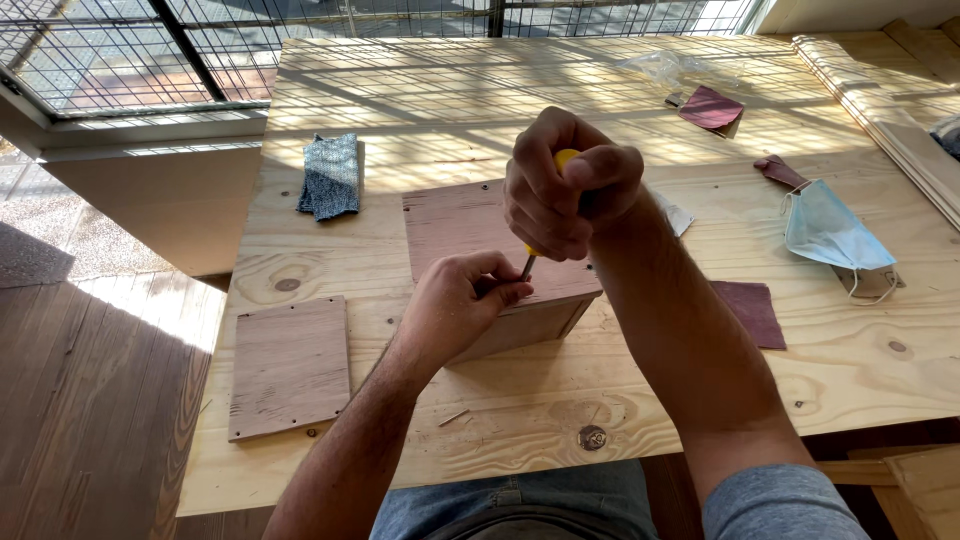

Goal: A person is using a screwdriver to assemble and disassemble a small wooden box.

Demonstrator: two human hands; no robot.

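The right hand point(565, 185) is clenched around the yellow handle of a screwdriver point(545, 215), its thin shaft pointing down at a reddish wooden box point(470, 225) in the middle of the pale pine table point(420, 100). The left hand point(462, 300) pinches the shaft at the tip (resting on the box's near edge). A flat square board point(290, 365) lies near left, a grey knitted cloth point(331, 175) farther left, and a blue face mask point(830, 232) to the right.

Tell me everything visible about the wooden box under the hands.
The wooden box looks like reddish-brown plywood, low and rectangular, lying flat on the pale pine table. Small screw holes mark its top corners. The left hand rests on its near edge, fingers steadying a yellow-handled screwdriver that the right hand grips from above, tip down on the top.
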